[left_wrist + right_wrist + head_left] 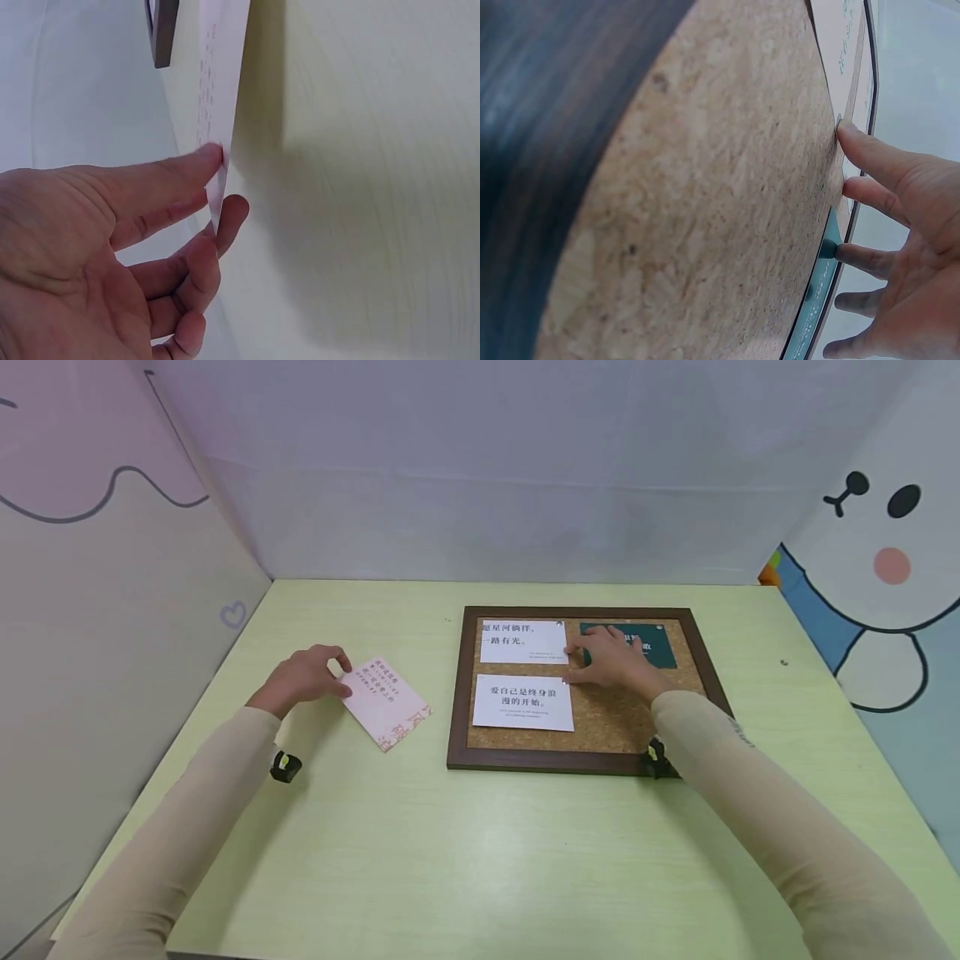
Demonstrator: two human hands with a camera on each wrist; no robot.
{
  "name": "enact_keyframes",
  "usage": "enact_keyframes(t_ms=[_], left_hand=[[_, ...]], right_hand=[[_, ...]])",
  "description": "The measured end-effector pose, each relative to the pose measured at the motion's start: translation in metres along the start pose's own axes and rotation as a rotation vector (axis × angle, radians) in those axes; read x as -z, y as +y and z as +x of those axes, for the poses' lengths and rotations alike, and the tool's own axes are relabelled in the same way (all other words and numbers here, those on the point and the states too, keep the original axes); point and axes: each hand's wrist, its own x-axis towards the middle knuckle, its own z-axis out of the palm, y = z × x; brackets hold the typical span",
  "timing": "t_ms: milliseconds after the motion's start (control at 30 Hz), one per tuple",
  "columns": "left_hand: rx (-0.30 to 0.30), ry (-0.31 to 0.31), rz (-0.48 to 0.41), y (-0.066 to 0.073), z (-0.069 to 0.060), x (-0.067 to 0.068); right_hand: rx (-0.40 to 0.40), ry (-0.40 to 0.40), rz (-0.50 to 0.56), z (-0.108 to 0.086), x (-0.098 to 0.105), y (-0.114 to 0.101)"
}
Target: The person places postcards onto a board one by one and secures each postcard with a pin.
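Observation:
My left hand [303, 678] pinches the corner of a pink card [384, 697] printed with small text and a reddish pattern. In the left wrist view the card [223, 90] is edge-on between thumb and fingers, tilted up off the table. My right hand [611, 660] is over a framed cork board [600, 722], its fingers spread. Its thumb touches the pinned top right corner of the lower white card [522, 702]. The index finger reaches the edge of the upper white card [517, 643]. Other fingertips rest on or close above a dark green card [660, 647], partly covering it.
The board's dark brown frame [525, 760] stands up around the cork. Under it is a pale wood-grain table [420, 852]. Light cloth [480, 527] hangs behind, with cartoon-printed panels at both sides. A small dark spot [783, 662] lies right of the board.

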Motion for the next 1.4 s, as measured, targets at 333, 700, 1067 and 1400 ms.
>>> enact_keyframes(t_ms=[333,700,1067,1400], left_hand=[[-0.012,0.047,-0.015,-0.009,0.0,0.005],[0.006,0.016,-0.04,-0.016,-0.001,0.012],[0.018,0.0,-0.308,-0.026,-0.002,0.013],[0.022,0.067,-0.478,-0.035,-0.001,0.012]], right_hand=[[-0.013,-0.009,-0.009,0.001,0.0,0.0],[-0.017,-0.033,-0.01,-0.001,0.002,-0.003],[-0.02,-0.024,-0.017,0.0,0.001,-0.003],[-0.021,-0.023,-0.022,0.001,0.001,-0.003]])
